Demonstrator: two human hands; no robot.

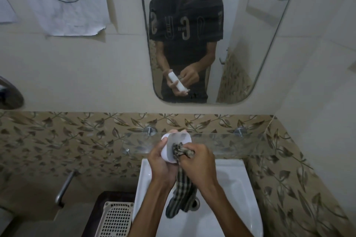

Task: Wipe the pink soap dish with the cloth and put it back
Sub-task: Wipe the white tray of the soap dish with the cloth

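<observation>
Currently: soap dish (174, 146), pale plastic, light, rigid, likely slick when wet; cradled in my left hand (160, 161) over the sink (238, 188), fingers curled round its outer wall, the best hold; my right hand (198, 163) pinches the striped cloth (182, 194) into its hollow.

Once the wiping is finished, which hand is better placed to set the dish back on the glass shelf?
Probably the left hand: it already grips the soap dish just before the glass shelf. The right hand is occupied pressing the cloth into the dish.
</observation>
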